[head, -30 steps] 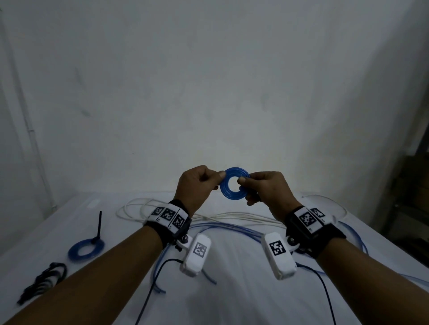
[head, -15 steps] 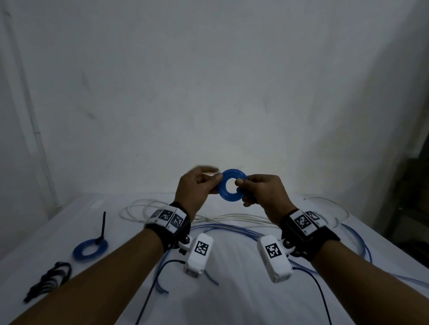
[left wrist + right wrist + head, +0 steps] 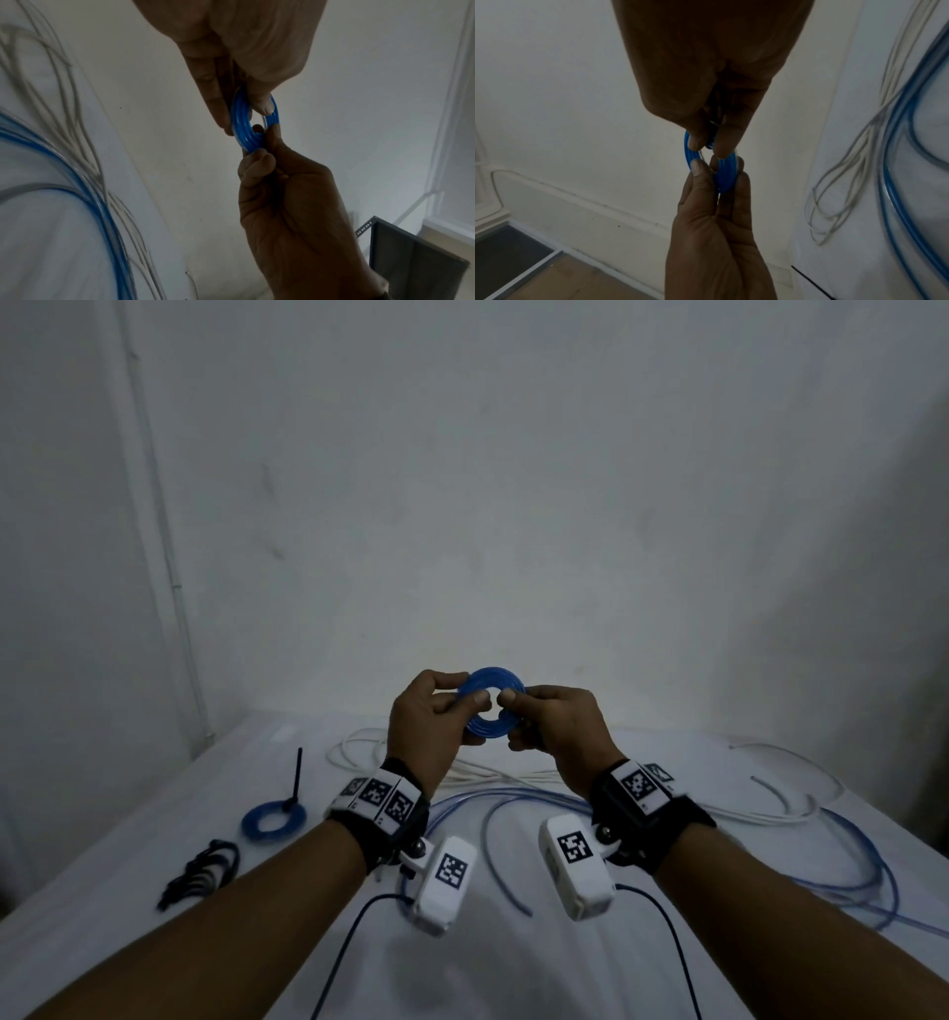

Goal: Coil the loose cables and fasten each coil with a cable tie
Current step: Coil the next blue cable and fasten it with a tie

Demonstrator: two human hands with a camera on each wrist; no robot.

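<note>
A small blue cable coil [image 3: 492,676] is held in the air above the white table [image 3: 513,968], tilted towards me. My left hand [image 3: 464,703] pinches its left side, with the thumb lying over the ring. My right hand [image 3: 513,706] pinches its right side. In the left wrist view the blue coil [image 3: 240,121] sits edge-on between the left fingertips [image 3: 266,108] and the right hand [image 3: 262,150]. The right wrist view shows the blue coil [image 3: 722,182] the same way. Something dark and thin shows inside my right fingers [image 3: 700,140]; I cannot tell what it is.
A second blue coil [image 3: 273,820] with a black tie sticking up lies at the left. A bundle of black cable ties [image 3: 205,870] lies nearer me. Loose blue cables [image 3: 852,875] and white cables [image 3: 462,765] sprawl over the middle and right of the table.
The coil has tipped from facing me to lying flatter. My left thumb has slid further onto the ring, and both thumbs sit closer to its hole.
</note>
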